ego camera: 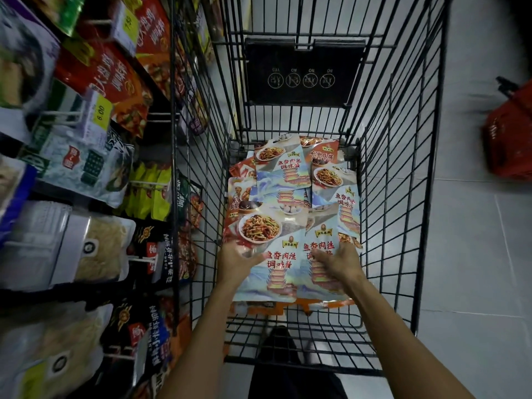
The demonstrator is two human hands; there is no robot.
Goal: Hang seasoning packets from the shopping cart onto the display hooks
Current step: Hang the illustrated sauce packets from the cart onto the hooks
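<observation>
In cart (403,197): packets (267,272) heaped flat, long axes running away from the person. Right hand (338,262) curls on the near pair; left hand (237,259) — blurred, grip unclear. Leftward lie hooks (135,258) — left hand nearer.

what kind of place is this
Most likely a grocery store aisle: a wire shopping cart holds seasoning packets, and packaged food hangs on display hooks with yellow price tags at the left.
</observation>
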